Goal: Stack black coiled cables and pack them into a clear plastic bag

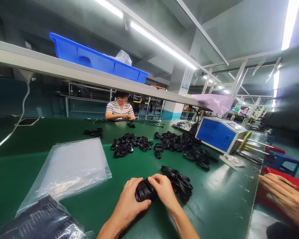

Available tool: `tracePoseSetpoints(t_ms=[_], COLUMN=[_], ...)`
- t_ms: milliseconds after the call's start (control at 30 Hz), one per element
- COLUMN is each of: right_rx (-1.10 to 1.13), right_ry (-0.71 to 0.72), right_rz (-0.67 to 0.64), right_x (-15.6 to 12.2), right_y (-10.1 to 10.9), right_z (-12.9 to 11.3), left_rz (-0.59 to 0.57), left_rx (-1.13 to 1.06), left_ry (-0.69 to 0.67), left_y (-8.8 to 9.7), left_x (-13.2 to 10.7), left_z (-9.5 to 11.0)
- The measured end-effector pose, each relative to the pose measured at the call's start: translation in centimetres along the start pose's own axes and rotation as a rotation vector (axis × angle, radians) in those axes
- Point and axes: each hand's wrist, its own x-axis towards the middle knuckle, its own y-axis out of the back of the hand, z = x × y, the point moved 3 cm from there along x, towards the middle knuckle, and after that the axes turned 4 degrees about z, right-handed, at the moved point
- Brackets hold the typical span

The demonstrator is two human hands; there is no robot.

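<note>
Both my hands grip one coiled black cable bundle (144, 191) on the green table (214, 196). My left hand (130, 200) wraps its fingers round the bundle's left side. My right hand (163, 190) closes over its right side. Just to the right of my right hand lies a small heap of black cable coils (180, 183). Further back sit two larger heaps of coils (129, 143) (181, 146).
A stack of clear plastic bags (69, 167) lies at left, a bagged dark bundle (43, 219) at the near left. A blue-and-white machine (220, 133) stands at right. Another person's hand (285, 196) reaches in at far right. A person in a striped shirt (120, 109) sits across the table.
</note>
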Motion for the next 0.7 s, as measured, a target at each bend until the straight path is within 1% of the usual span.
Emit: tracePoseSetpoints(t_ms=[100, 233, 333, 467, 633, 700], right_rx=[-0.054, -0.081, -0.083, -0.093, -0.167, -0.219], right_ry=[0.026, 0.069, 0.073, 0.051, 0.038, 0.052], right_rz=[0.115, 0.191, 0.217, 0.211, 0.222, 0.235], right_x=[-0.4, -1.1, -1.3, -1.2, -1.2, -1.0], right_y=[-1.0, -1.9, -1.9, -1.7, -1.7, -1.1], right_z=[-0.1, -0.1, 0.2, 0.4, -0.1, -0.5], left_rz=[-0.002, -0.003, 0.019, 0.069, 0.095, 0.112], left_rx=[0.006, 0.057, 0.142, 0.247, 0.293, 0.291], left_ry=[-0.015, -0.010, 0.021, 0.053, 0.112, 0.134], left_y=[0.0, -0.1, -0.3, -0.6, -0.8, -0.8], left_x=[0.1, 0.2, 0.2, 0.3, 0.5, 0.5], left_z=[0.1, 0.1, 0.1, 0.5, 0.7, 0.5])
